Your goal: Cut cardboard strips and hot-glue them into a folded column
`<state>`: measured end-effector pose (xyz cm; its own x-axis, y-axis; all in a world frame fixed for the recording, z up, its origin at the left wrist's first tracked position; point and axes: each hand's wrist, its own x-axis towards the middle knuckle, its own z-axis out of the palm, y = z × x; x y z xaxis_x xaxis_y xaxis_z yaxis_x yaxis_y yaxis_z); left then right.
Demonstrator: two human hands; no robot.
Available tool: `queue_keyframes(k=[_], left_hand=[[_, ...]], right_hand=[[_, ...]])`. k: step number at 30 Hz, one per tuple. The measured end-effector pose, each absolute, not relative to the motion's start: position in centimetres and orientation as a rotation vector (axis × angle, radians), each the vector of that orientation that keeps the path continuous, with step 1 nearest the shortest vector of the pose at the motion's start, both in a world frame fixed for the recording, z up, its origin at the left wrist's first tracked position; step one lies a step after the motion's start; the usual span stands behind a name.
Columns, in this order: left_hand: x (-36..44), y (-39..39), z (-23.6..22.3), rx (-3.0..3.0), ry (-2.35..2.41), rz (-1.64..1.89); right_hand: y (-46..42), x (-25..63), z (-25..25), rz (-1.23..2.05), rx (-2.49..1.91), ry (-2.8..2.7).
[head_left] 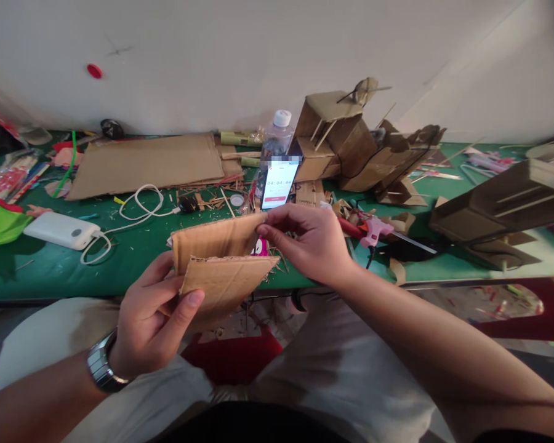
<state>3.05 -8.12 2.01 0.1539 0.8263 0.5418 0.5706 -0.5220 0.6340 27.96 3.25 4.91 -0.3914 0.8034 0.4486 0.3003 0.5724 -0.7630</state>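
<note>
A folded piece of cardboard (228,283) is held above the table's front edge, its two flaps standing apart with a gap between them. My left hand (154,317) grips its left end, thumb on the near flap and fingers behind. At the far flap's right corner, my right hand (307,240) pinches the edge between thumb and index finger. Whether something small is also in that pinch cannot be made out. Just behind the cardboard stands a phone (279,183) with a lit timer screen. A pink hot glue gun (376,231) lies right of my right hand.
On the green table (133,264), a white power bank (62,230) with a cable lies left, before a flat cardboard sheet (148,161). A plastic bottle (277,135) and cardboard constructions (327,135) stand behind. Another cardboard construction (503,197) is at the right. Scraps lie scattered.
</note>
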Motion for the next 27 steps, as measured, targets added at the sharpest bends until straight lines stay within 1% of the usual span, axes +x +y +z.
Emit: queue_keyframes(k=[8,21,27], left_hand=[[3.30,-8.51,2.22,1.990,1.409,1.297],[3.45,-7.79,2.57,1.713,1.389,1.374],[3.55,-7.86,2.56,1.543,1.354,1.341]], right_hand=[[3.13,27.95,4.70,0.815,-0.913,-1.930],[3.20,28.00,4.35,0.886,-0.813,-1.829],[3.19,27.86,4.57,0.755,-0.911,-1.846]])
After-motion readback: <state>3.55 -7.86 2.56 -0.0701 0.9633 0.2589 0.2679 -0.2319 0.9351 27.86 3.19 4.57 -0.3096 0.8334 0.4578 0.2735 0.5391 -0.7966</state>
